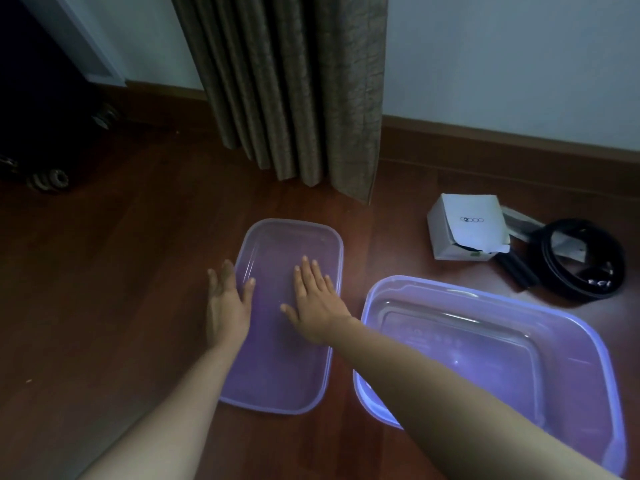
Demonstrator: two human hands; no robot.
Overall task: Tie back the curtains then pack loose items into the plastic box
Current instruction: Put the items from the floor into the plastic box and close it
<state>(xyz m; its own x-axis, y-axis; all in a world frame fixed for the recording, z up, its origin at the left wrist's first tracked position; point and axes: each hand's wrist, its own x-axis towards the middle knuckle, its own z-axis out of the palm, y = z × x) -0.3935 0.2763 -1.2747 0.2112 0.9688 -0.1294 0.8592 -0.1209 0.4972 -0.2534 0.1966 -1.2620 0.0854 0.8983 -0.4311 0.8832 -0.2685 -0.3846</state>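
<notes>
Dim floor [121, 271]; plastic box [588, 341] (near corner cut off).

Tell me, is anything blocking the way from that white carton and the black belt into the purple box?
Nothing visible does. The white carton and coiled black belt lie on bare floor just beyond the plastic box, which is open and looks empty. Its lid lies off to the left under both flat hands, left hand and right hand.
</notes>
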